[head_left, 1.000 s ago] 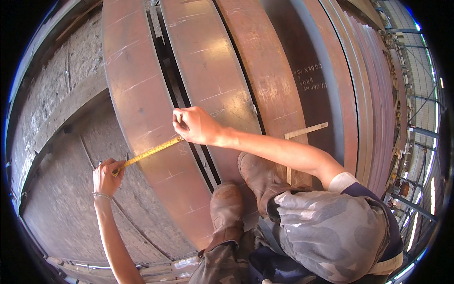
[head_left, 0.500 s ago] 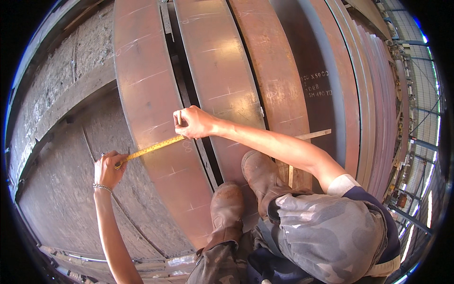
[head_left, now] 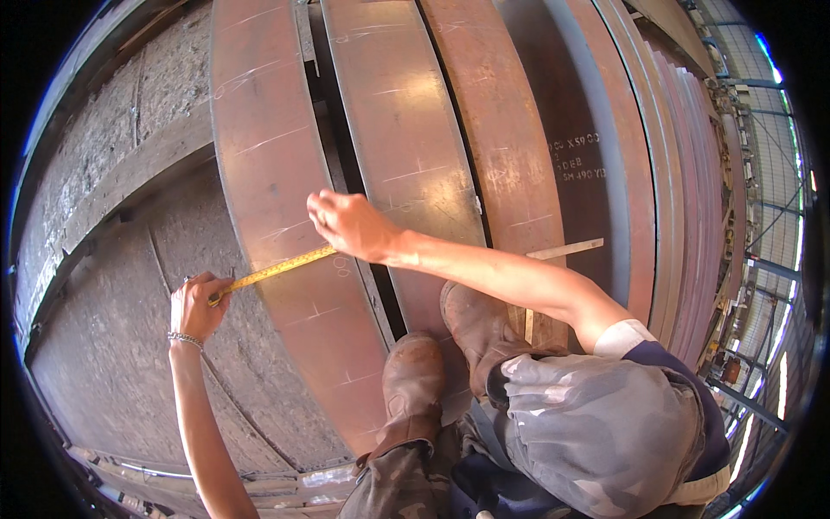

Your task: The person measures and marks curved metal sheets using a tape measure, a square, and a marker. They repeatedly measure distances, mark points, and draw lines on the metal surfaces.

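A yellow tape measure (head_left: 290, 266) lies stretched across the leftmost curved steel strip (head_left: 298, 337), which bears white chalk marks. My left hand (head_left: 199, 304), with a chain bracelet at the wrist, grips the tape just beyond the strip's left edge. My right hand (head_left: 356, 227) is over the strip's right edge by the other end of the tape, its fingers curled together. The short pale marking stick pinched there a moment ago is now hidden behind the fingers. Whether this hand touches the tape, I cannot tell.
More curved steel strips (head_left: 506, 130) lie to the right, with narrow dark gaps between. My boots (head_left: 413, 376) stand on the strips. A pale flat bar (head_left: 571, 249) lies beyond my right forearm. Large dark plate (head_left: 112, 337) fills the left; stacked plate edges (head_left: 683, 199) rise at right.
My right hand has turned over slightly, with its back now facing up, and the pale stick has gone out of sight. My left hand and the tape have hardly moved.
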Motion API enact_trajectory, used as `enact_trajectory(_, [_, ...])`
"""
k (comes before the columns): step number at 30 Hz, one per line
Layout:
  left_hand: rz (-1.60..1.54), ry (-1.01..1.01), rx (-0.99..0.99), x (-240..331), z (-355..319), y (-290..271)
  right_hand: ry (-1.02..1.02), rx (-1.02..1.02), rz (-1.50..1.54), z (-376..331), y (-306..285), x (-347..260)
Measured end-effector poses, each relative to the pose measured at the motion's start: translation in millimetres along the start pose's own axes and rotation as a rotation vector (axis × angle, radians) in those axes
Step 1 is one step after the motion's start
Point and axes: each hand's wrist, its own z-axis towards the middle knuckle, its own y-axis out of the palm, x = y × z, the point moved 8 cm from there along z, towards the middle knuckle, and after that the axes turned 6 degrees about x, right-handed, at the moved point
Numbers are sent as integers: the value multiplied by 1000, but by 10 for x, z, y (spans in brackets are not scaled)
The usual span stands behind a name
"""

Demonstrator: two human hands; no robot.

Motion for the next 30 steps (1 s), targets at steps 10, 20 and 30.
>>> enact_trajectory(10, [19,-16,10,-21,1,5,426,-156,506,290,26,25])
enact_trajectory(20, [66,-8,4,-41,-10,27,487,-437,570,227,839,-170])
enact_trajectory(30, [45,8,-11,-31,-6,30,460,-463,593,194,1078,-230])
